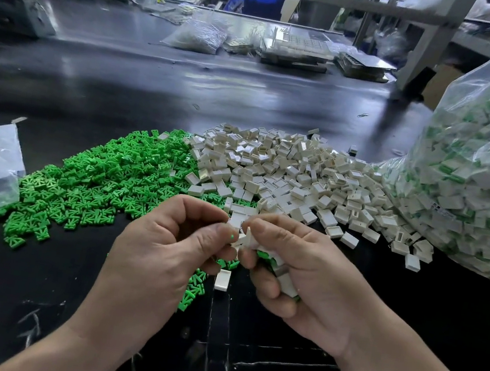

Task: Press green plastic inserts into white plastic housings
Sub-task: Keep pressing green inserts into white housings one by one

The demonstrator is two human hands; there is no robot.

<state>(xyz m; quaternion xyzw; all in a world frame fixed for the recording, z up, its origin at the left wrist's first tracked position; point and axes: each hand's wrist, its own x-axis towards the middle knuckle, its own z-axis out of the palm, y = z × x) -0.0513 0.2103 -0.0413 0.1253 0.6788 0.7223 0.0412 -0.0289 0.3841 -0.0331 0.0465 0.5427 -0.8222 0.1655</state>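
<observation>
One white housing (248,239) between left hand (163,246) and right hand (306,278)

2 hands (159,249) (306,278), 1 green insert heap (94,174), 1 white housing heap (287,172), 1 bulging clear bag (477,190)

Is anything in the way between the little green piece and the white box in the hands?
Nothing visible is. The left grip pinches the green insert right beside the white housing, which the right grip pinches. The fingertips hide where the two parts meet.
</observation>
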